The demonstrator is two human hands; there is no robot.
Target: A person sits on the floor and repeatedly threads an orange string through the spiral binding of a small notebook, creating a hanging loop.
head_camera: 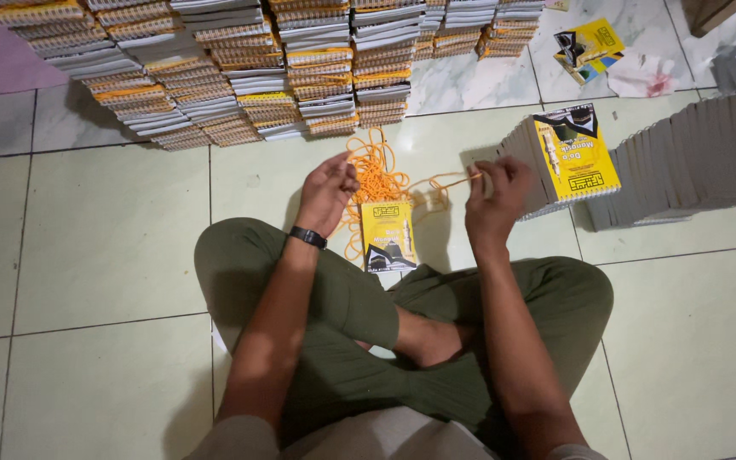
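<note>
A pale tiled floor (104, 221) is seen, with stacks of spiral-bound booklets (249, 68) ranged along its far edge. The left hand (327, 189) is raised above a tangle of orange cord (375, 175), fingers curled loosely together. The right hand (496, 198) is held up, its fingers pinching a strand of that cord. A yellow-and-black booklet (388, 237) is laid flat between the hands. A leaning row of booklets (568, 153) is placed beside the right hand. The row is cut off at the right edge.
</note>
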